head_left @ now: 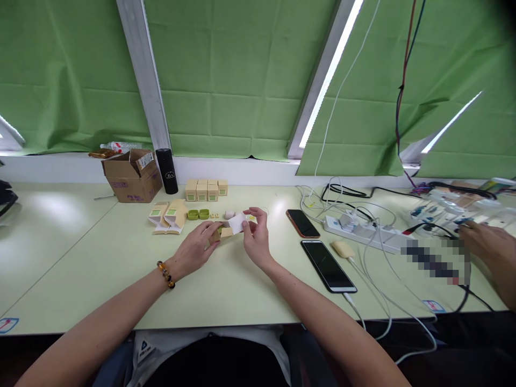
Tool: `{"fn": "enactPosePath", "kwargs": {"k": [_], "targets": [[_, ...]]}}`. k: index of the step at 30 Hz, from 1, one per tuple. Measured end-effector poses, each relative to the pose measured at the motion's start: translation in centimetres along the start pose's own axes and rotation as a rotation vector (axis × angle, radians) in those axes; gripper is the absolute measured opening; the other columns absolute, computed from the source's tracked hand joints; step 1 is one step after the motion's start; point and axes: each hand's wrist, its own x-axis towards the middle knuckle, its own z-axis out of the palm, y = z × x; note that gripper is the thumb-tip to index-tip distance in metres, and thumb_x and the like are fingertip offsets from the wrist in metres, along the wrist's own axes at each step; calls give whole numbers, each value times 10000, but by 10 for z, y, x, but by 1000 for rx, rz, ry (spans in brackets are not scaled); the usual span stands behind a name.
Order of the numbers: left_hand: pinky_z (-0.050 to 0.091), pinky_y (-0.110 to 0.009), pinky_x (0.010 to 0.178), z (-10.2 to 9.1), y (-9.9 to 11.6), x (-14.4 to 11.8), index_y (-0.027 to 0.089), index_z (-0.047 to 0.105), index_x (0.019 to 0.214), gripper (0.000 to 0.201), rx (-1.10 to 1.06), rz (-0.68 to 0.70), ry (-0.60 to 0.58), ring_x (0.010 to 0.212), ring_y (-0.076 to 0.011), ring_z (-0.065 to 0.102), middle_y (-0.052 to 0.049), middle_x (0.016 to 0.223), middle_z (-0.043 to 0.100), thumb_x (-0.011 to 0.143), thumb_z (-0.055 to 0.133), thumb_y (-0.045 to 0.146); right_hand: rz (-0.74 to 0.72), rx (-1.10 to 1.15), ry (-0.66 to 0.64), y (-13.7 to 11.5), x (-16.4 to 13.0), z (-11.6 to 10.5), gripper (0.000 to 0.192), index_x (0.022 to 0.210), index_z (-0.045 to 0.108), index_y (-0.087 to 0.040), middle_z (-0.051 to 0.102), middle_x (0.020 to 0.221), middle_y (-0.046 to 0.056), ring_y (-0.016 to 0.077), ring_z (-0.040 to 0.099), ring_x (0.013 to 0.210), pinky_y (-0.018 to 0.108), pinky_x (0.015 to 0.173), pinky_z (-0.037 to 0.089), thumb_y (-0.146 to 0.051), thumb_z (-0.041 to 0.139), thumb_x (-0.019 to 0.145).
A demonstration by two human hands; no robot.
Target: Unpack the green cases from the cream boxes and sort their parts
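Observation:
My left hand (196,248) grips a small tan cardboard box (226,233) with its flap open, and something green shows inside it. Between the fingers of my right hand (257,239) is a white slip of paper (236,223), close against the box's open end. Just beyond my hands lie two small green cases (199,214), a few tiny cream pieces (214,216) and a small whitish round item (229,214). Flattened open cartons (168,217) lie to the left. Farther back, several closed tan boxes (206,190) stand in rows.
A brown carton (132,177) and black cylinder (166,171) stand at the back left. Right of my arm lie two phones (328,266) (303,223), a power strip (363,235) and tangled cables. Another person's hand (484,244) is at the far right, near clear plastic items.

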Motion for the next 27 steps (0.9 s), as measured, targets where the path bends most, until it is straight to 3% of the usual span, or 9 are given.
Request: {"fn": "enactPosePath", "kwargs": {"k": [3, 9, 11, 16, 23, 27], "targets": [[546, -495, 1099, 1, -1, -1, 302, 380, 1626, 653, 7, -24, 17, 1337, -299, 597, -127, 1452, 599, 1015, 591, 204, -89, -115, 92, 4, 6, -3, 312, 1290, 502, -273, 580, 1318, 112, 230, 644, 1061, 401, 821, 613, -277, 563, 984], [545, -509, 1111, 5, -6, -3, 280, 305, 1676, 721, 32, -13, 43, 1370, -325, 586, -152, 1485, 586, 1019, 599, 233, -334, -386, 153, 9, 11, -10, 279, 1180, 662, -251, 552, 1244, 130, 303, 543, 1218, 522, 981, 575, -160, 507, 967], [546, -515, 1110, 5, -6, -4, 281, 292, 1683, 731, 29, -5, 50, 1369, -331, 588, -157, 1484, 586, 1019, 597, 236, -442, -479, 120, 10, 10, -11, 358, 1181, 704, -268, 549, 1279, 129, 327, 507, 1277, 578, 1049, 528, -93, 505, 941], [531, -514, 1131, 6, -7, -4, 296, 275, 1687, 740, 30, -4, 80, 1380, -320, 577, -150, 1491, 579, 1024, 595, 236, -670, -566, -105, 9, 4, -8, 570, 1194, 745, -310, 512, 1465, 99, 356, 394, 1439, 626, 1138, 474, 44, 516, 811], [548, -487, 1095, 4, -7, -2, 295, 281, 1683, 737, 3, -35, 150, 1345, -308, 602, -149, 1444, 606, 1025, 608, 245, -751, -495, -79, 0, -3, -9, 380, 1035, 766, -283, 561, 1452, 93, 391, 398, 1448, 647, 1125, 476, -28, 629, 788], [558, -479, 1083, 4, -11, -2, 300, 288, 1680, 737, -4, -65, 183, 1301, -289, 629, -138, 1408, 620, 1020, 611, 237, -843, -493, -146, -3, -3, -9, 403, 1016, 753, -294, 522, 1534, 58, 389, 393, 1446, 644, 1105, 494, -37, 664, 719]]}}
